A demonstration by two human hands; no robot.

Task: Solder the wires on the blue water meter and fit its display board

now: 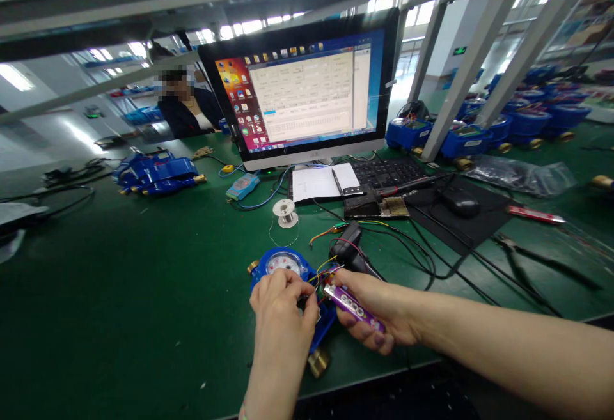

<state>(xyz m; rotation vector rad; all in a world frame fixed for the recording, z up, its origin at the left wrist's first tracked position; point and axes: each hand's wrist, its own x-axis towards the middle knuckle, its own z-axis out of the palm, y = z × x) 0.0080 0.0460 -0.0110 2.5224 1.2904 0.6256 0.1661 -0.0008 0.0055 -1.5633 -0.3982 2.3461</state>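
Observation:
A blue water meter (307, 259) with brass end fittings and a round dial lies near the table's front edge. Over its middle is my left hand (283, 302), its thumb and forefinger pinched on a thin wire (315, 287) from the meter. My right hand (378, 311) is wrapped round a purple lighter (357, 309), whose metal top sits close to the wires beside the left fingertips. No flame can be made out. Several thin coloured wires rise from the meter between the hands. My left hand hides part of the meter body.
A solder spool (286, 213), a black handheld device (352, 244) and a soldering iron (407, 185) lie beyond the meter. Pliers (522, 266), a mouse (459, 202) and cables are at right. A monitor (307, 87) stands behind; more blue meters (158, 171) sit left and right. A person (187, 107) is behind.

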